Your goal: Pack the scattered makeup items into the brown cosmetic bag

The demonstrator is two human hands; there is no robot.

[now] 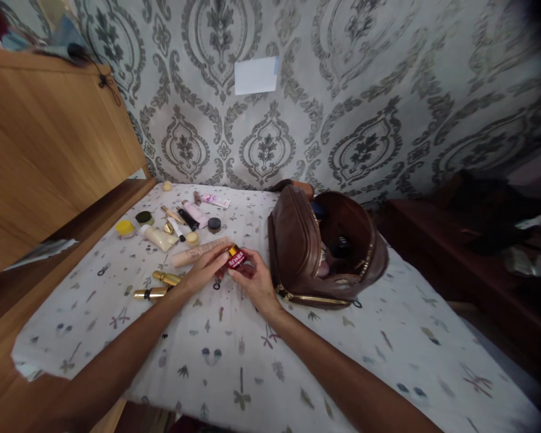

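Near frame centre, the left hand (206,267) and right hand (255,281) grasp a red container (235,259), work seemingly midway: cosmetics (195,213) lie out left, the bag (293,237) (unzipped, centre-right) part-filled.

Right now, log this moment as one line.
left hand: holds red container; right hand: holds it too; brown bag: open, right of hands; yellow-lidded jar: on patterned cloth

There were one left hand (206,268) and one right hand (258,287), one red container (236,259), one brown bag (294,240), two gold cylinders (166,278), one long beige tube (193,254), one yellow-topped jar (125,228), two dark round jars (214,225), two small cream-coloured items (192,239) and one white sheet (256,76).
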